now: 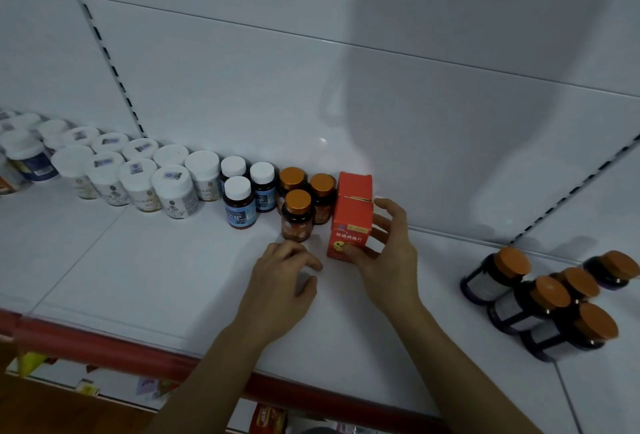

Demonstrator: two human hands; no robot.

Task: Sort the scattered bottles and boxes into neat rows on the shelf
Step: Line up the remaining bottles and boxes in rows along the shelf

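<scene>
The right hand (389, 260) grips the front red box (349, 225). Its thumb lies on the printed face low down and its fingers (393, 213) wrap the right side, clamped on the carton, likely to slide it square against its neighbours. The box stands on the shelf (138, 277) directly in front of the rear red box (355, 184), and the two seem to touch. Just to its left are three amber bottles (297, 213) with gold caps, so it appears to carry the row on rightward.

The box is upright, with its long axis vertical and its top flap up. Its printed front faces out toward the shelf's red edge, as a shopper would read it.

The left hand (284, 274) hovers low, just before the front amber bottle. Its fingers are loosely curled and apart, holding nothing, perhaps ready to steady that bottle.

Further left, the blue-labelled bottles (239, 203) and white-capped jars (173, 187) stand in tidy double rows. Well apart on the right, the orange-capped bottles (540, 298) sit in a loose cluster and probably need sorting next.
</scene>
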